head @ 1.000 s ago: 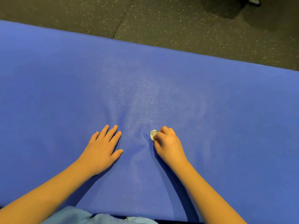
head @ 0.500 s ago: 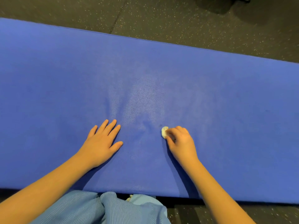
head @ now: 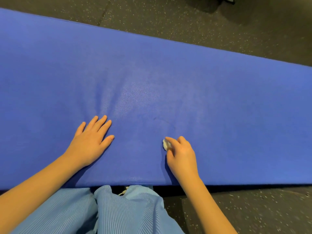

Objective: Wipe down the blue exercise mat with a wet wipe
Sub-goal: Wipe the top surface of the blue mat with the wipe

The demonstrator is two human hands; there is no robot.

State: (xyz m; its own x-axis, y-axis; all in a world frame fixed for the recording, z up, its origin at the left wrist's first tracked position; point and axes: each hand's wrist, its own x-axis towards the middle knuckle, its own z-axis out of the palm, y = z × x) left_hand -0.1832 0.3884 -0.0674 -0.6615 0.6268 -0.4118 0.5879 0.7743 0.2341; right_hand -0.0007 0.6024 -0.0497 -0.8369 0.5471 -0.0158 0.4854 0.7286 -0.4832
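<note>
Wet wipe [head: 166, 144]: a small white wad, pressed to the blue exercise mat [head: 219, 102] close to its near edge, right of centre. The right hand [head: 182, 154] pinches it between curled fingertips and thumb, and only a sliver of wipe shows past them. The left hand [head: 92, 142] lies palm down on the mat with fingers straight and slightly spread, holding nothing, well apart to the left of the wipe. Shallow creases fan out on the far side of the left hand. A paler sheen sits mid-mat beyond both hands; possibly damp, cannot confirm. Judgement on the step: the wad covers little surface, so strokes should overlap closely, or the wipe be opened flatter. Pressure should be firm enough to clean, yet not drag the mat into folds, and the flat left hand serves well as an anchor against that. Orientation: the mat lies flat on the dark speckled floor [head: 185, 22]. Its long axis runs left to right and both ends are out of frame. The far edge slants nearer toward the right. Light blue striped trousers [head: 118, 211] sit at the near edge.
</note>
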